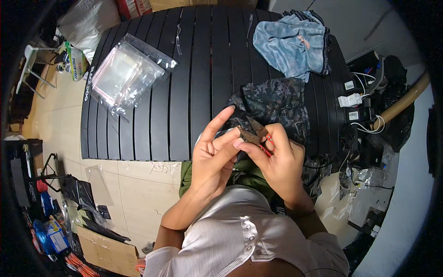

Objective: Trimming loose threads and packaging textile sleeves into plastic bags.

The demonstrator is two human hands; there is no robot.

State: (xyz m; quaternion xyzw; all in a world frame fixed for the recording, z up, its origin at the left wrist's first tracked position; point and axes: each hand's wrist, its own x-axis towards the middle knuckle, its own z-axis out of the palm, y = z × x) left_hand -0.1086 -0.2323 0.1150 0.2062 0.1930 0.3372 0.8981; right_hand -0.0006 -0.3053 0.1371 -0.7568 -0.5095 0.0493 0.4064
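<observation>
Dark-grey camouflage cloth (279, 99) lies on the black slatted tabletop (180, 115); left hand (213, 159) pinches a dark fabric fold (249, 135), right hand (281, 157) grasps a red item (269, 137) beside it.

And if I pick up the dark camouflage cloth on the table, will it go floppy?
Probably yes: the dark camouflage cloth lies in wrinkles, so it should droop. It's likely light, since it looks thin. Pushed, it'd probably bunch rather than roll, lying spread out on the black table.
</observation>
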